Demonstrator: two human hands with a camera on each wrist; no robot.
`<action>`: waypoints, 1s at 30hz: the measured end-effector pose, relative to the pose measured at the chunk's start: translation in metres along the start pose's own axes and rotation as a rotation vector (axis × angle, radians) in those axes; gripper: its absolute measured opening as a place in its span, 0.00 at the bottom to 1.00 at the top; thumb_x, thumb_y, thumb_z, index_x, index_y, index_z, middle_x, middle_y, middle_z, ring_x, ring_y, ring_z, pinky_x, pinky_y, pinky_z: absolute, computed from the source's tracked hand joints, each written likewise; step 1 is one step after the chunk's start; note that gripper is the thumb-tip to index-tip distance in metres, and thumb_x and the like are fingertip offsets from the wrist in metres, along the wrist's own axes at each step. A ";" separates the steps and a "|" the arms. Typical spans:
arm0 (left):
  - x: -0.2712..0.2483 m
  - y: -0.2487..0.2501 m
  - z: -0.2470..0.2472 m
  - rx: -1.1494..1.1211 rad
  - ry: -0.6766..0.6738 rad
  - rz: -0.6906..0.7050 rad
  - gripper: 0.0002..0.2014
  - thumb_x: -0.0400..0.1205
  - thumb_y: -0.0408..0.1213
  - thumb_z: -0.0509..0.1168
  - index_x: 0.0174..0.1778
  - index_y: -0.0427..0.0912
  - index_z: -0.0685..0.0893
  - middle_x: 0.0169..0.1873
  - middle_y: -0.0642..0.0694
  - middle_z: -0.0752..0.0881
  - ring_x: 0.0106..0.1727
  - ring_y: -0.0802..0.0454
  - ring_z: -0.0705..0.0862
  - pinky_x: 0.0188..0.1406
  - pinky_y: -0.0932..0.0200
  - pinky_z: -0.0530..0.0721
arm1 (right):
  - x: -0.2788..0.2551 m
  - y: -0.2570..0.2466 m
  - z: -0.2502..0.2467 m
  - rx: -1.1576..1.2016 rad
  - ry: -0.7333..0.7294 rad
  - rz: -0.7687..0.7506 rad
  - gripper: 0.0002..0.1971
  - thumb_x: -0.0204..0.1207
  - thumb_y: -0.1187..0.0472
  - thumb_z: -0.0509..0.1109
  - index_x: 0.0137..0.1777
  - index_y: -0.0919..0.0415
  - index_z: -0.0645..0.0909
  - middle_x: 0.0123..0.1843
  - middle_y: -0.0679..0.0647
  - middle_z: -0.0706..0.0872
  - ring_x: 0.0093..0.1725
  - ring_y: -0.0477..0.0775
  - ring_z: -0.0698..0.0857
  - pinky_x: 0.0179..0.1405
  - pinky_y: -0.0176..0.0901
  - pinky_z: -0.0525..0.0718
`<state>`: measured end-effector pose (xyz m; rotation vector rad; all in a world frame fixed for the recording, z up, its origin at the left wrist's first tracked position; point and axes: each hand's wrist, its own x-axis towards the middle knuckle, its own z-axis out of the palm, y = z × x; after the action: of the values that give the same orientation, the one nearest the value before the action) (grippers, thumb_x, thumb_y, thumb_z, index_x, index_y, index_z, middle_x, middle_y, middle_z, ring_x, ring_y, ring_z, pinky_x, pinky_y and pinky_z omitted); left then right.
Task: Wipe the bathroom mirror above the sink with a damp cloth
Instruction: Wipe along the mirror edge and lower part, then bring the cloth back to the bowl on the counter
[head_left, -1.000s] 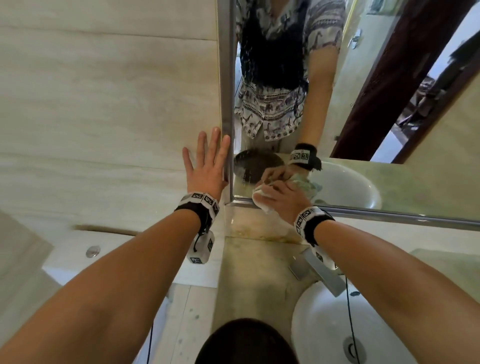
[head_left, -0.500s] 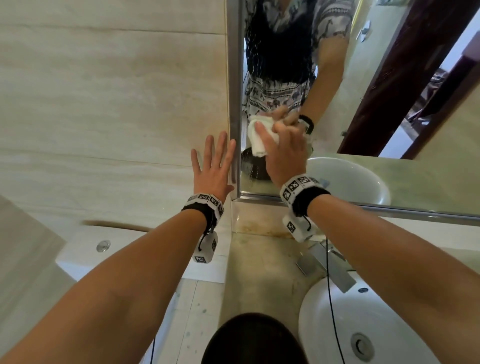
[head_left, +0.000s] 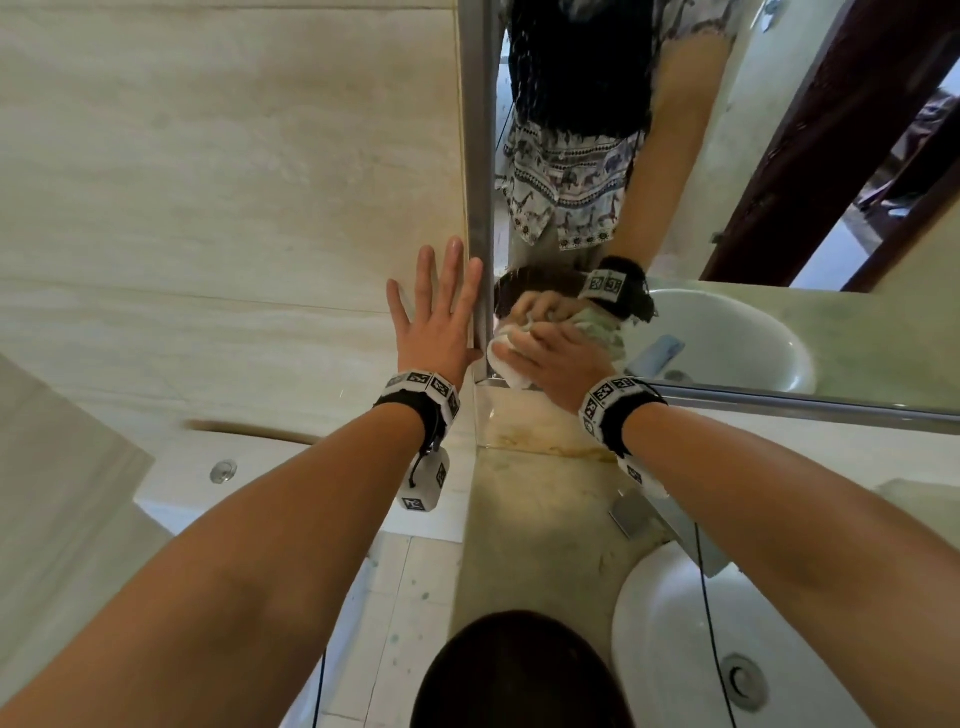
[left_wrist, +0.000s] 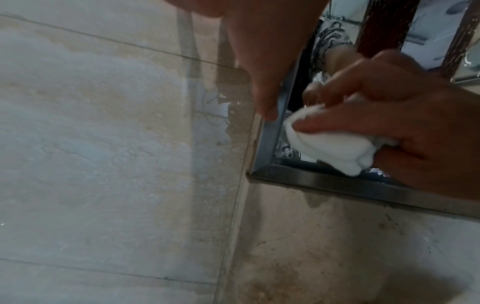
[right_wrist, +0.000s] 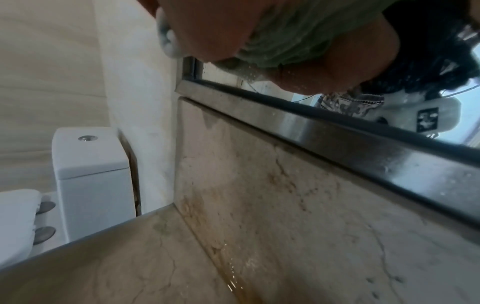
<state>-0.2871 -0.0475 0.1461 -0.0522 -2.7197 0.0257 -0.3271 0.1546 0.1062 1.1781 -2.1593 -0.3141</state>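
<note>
The mirror (head_left: 737, 171) has a metal frame (head_left: 480, 156) and hangs above the counter. My right hand (head_left: 550, 358) grips a bunched white cloth (head_left: 506, 364) and presses it onto the glass in the mirror's lower left corner. From the left wrist view the cloth (left_wrist: 335, 150) sits just inside the frame corner (left_wrist: 262, 170), under my right hand (left_wrist: 394, 123). My left hand (head_left: 439, 312) lies flat with fingers spread on the tiled wall (head_left: 208, 182), right beside the frame's left edge. In the right wrist view the cloth (right_wrist: 298, 35) fills the palm.
A white sink (head_left: 691, 649) with a faucet (head_left: 639, 512) sits low on the right of a stained stone counter (head_left: 535, 530). A white toilet cistern (right_wrist: 88, 164) stands left of the counter. The mirror reflects a dark wooden door frame (head_left: 810, 145).
My right hand has carried the cloth from higher on the glass back down into the mirror's lower left corner. The left hand has stayed flat on the wall.
</note>
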 end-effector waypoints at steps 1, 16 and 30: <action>0.000 0.001 0.000 0.005 0.001 -0.005 0.71 0.67 0.59 0.79 0.81 0.50 0.22 0.86 0.43 0.38 0.86 0.35 0.39 0.79 0.22 0.49 | -0.004 0.001 0.002 0.012 -0.018 -0.055 0.27 0.71 0.62 0.61 0.72 0.53 0.72 0.67 0.51 0.70 0.60 0.57 0.71 0.56 0.53 0.70; -0.016 -0.003 -0.043 -0.025 -0.207 0.017 0.67 0.74 0.41 0.78 0.79 0.56 0.19 0.84 0.51 0.27 0.86 0.42 0.33 0.82 0.27 0.50 | 0.001 0.009 -0.044 0.010 -0.406 -0.122 0.07 0.67 0.53 0.74 0.45 0.48 0.88 0.52 0.48 0.85 0.53 0.55 0.77 0.50 0.51 0.72; -0.007 0.039 -0.183 -0.502 -0.321 -0.034 0.33 0.80 0.50 0.71 0.80 0.44 0.71 0.71 0.43 0.82 0.70 0.43 0.81 0.70 0.51 0.78 | 0.013 0.053 -0.220 0.555 -0.218 0.729 0.21 0.77 0.56 0.66 0.71 0.49 0.75 0.62 0.55 0.85 0.59 0.62 0.83 0.51 0.44 0.77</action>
<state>-0.2045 -0.0072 0.3097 -0.1584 -2.9713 -0.7147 -0.2261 0.1951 0.3050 0.5400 -2.7909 0.5264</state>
